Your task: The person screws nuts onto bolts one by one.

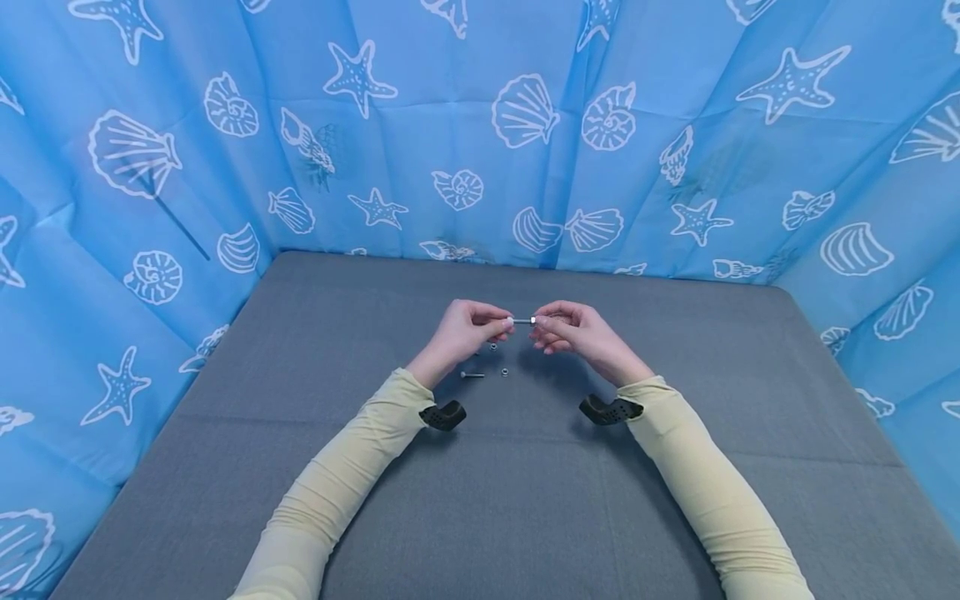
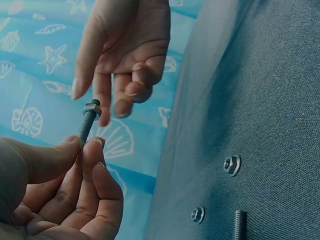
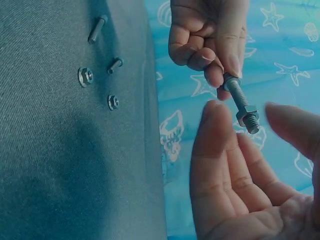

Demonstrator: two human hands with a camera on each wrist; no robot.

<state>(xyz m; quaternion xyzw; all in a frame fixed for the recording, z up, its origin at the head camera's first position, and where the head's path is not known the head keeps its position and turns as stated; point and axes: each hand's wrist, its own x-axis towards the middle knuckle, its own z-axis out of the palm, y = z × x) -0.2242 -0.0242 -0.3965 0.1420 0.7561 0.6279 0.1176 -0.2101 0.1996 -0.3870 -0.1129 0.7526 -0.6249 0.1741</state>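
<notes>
Pinched at its head by the left hand (image 1: 467,327), the bolt (image 1: 522,321) is above the grey tabletop (image 1: 525,508), the right hand (image 1: 585,333) spread about the nut (image 3: 247,115) near its tip, loose bolts (image 3: 97,29) and loose nuts (image 3: 86,76) below it, blue shell-patterned curtains (image 1: 465,125) beyond and on both sides of it.

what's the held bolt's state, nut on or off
On: a nut sits around the bolt near its free end, which pokes out past it.

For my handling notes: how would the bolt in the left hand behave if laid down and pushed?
The bolt looks metallic, so probably stiff and heavy for its size. The angular nut on it would likely hinder rolling.
</notes>
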